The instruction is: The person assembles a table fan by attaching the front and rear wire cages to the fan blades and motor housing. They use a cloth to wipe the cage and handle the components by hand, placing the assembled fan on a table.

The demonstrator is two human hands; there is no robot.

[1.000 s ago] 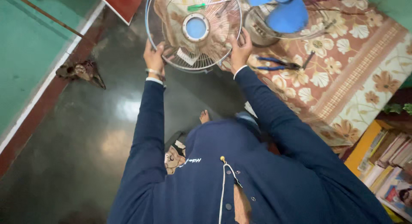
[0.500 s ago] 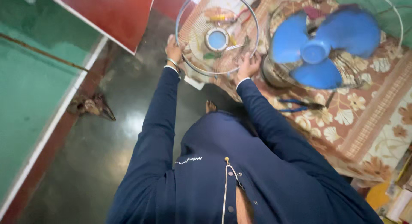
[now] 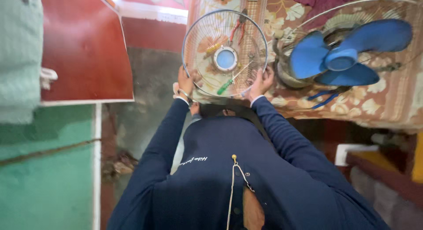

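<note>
A round wire fan guard (image 3: 207, 40) with a pale blue centre disc is held up in front of me over a floral cloth. My left hand (image 3: 184, 81) grips its lower left rim. My right hand (image 3: 261, 81) grips the lower right rim. Seen through the wires are a green-handled screwdriver (image 3: 229, 82), a yellow-handled tool (image 3: 212, 48) and red-handled pliers (image 3: 238, 27) lying on the cloth. To the right lies the fan (image 3: 343, 58) with blue blades inside its rear guard.
Blue-handled pliers (image 3: 324, 97) lie on the floral cloth (image 3: 396, 97) just below the fan. A red-brown door panel (image 3: 83, 49) stands at left beside a green wall (image 3: 44, 181). Dark floor (image 3: 145, 89) runs between them.
The view has swung; the guard stays in both hands and now sits over the cloth, with the fan closer on the right. The tools behind the wires have shifted in view.
</note>
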